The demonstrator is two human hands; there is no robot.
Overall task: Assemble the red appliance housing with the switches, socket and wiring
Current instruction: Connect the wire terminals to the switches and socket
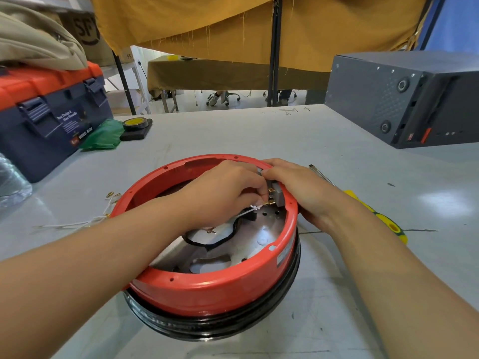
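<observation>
**Caller:** Red plastic, round and open-topped, the appliance housing (215,286) sat on the grey worktable (259,130) right in front of the person, seated on a black ring base (220,325). The left hand (225,193) reached inside, fingers curled and pinching a white wire with a brass terminal (255,208) at the grey switch block (278,194) on the far-right inner wall. The right hand (293,182) gripped the rim there, steadying that block.

**Analyst:** Risky spot, that. The terminal looked tiny and the fingers crowded it; a crooked push could have bent the brass tab or missed it. Pulling on the wire rather than the connector might have torn the crimp. And the black cable (220,242) looped loose over the metal floor plate could have snagged.

**Caller:** More loose white wires (77,224) lay off to the left, well apart from the work. Any lettering?

**Analyst:** The navy and orange toolbox (51,120) carried "WING BOX", smaller print unreadable. A cardboard carton (85,27) behind showed "SF". The housing's silver side label (283,255) was too blurred. A yellow-handled screwdriver (368,211) lay right of the housing.
</observation>
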